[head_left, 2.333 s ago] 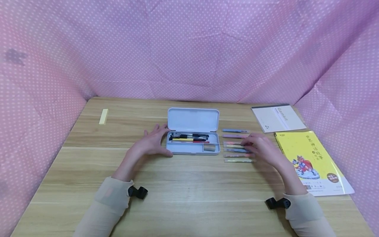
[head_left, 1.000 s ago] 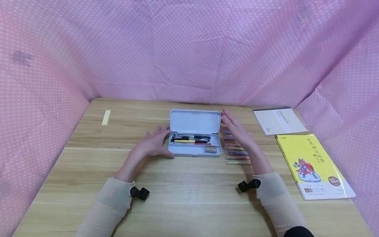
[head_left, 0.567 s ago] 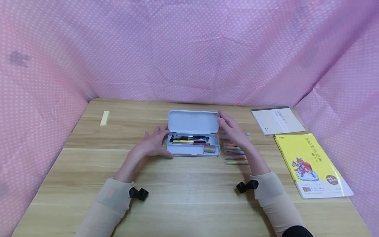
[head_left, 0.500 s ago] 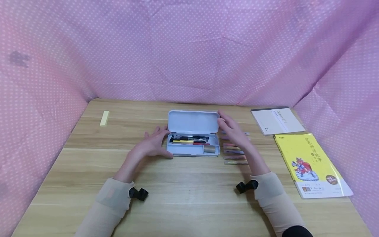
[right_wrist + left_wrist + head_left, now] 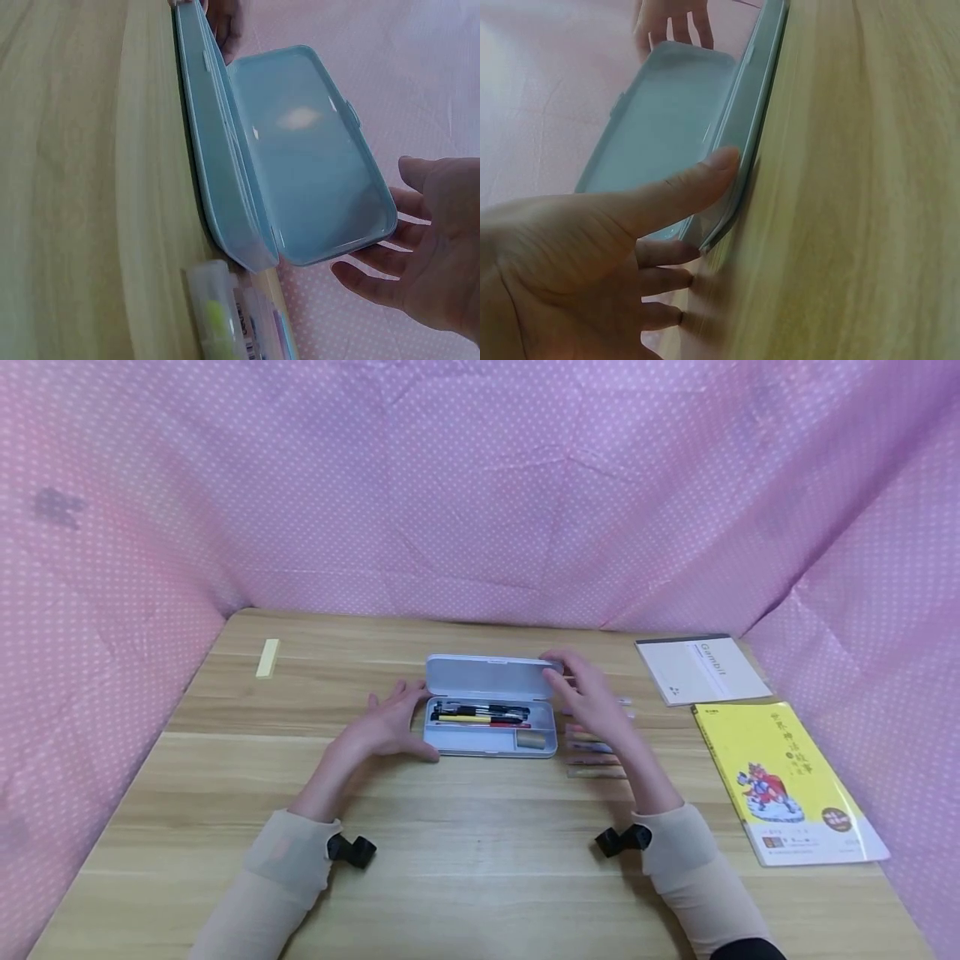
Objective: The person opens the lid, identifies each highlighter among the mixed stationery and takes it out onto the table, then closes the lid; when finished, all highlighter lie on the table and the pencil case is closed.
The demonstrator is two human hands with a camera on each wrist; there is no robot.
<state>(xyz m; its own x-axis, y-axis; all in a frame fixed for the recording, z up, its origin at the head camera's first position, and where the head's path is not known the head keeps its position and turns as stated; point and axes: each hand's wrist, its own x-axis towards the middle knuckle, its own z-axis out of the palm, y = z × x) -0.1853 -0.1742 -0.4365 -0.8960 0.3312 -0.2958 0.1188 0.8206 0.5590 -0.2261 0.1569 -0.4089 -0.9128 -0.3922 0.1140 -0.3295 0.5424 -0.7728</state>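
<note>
A pale blue pencil case (image 5: 468, 743) stands on the wooden table, its lid (image 5: 480, 677) raised and leaning back. Several pens (image 5: 480, 710) lie in its rear compartment, and a small brownish block (image 5: 531, 739) sits in the front right one. My left hand (image 5: 378, 727) holds the case's left end, thumb at the front side and fingers around the far corner. My right hand (image 5: 592, 697) is at the lid's right end. In the right wrist view its extended fingers reach behind the lid's edge, and the thumb (image 5: 414, 171) stays apart from it.
Several coloured pens or markers (image 5: 595, 760) lie in a row right of the case, partly under my right forearm. A yellow book (image 5: 780, 777) and a grey notebook (image 5: 701, 668) lie farther right. A pale yellow strip (image 5: 267, 658) lies at the back left.
My right hand has left the row of markers for the lid's right end. The lid now tilts further forward than half a second ago. My left hand stays at the case.
</note>
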